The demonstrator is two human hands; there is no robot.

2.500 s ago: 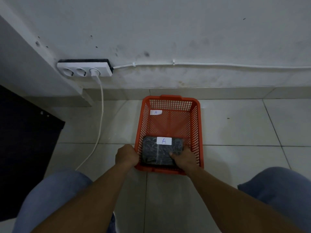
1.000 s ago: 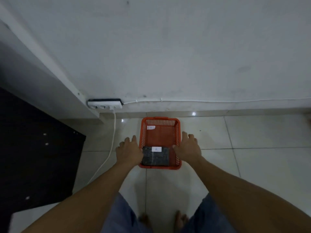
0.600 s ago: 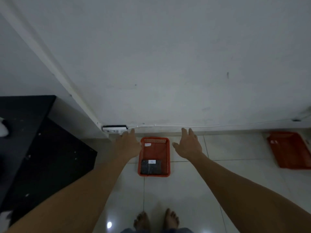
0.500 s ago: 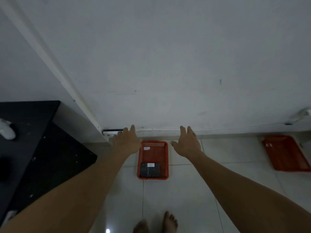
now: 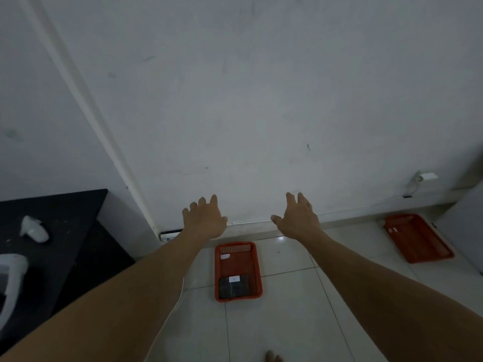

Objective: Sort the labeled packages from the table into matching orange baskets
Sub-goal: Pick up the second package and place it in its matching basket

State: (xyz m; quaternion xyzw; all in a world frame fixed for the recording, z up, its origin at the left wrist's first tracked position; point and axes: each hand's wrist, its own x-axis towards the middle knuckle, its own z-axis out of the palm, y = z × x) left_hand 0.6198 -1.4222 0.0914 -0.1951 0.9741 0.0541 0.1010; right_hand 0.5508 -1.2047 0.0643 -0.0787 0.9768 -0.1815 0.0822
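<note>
Mesh-walled orange basket (image 5: 236,296) holds flat, dark, white-labelled package (image 5: 234,285); hands (image 5: 205,220) empty.

You see an orange plastic mesh basket (image 5: 237,270), glossy floor tiles (image 5: 287,322), a matt painted wall (image 5: 261,100), a matt black table (image 5: 52,231).

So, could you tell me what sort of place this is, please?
Probably a plain indoor room, perhaps at home: a pale tiled floor, a bare scuffed white wall, orange baskets set along the wall's foot, and a black table on the left.
</note>
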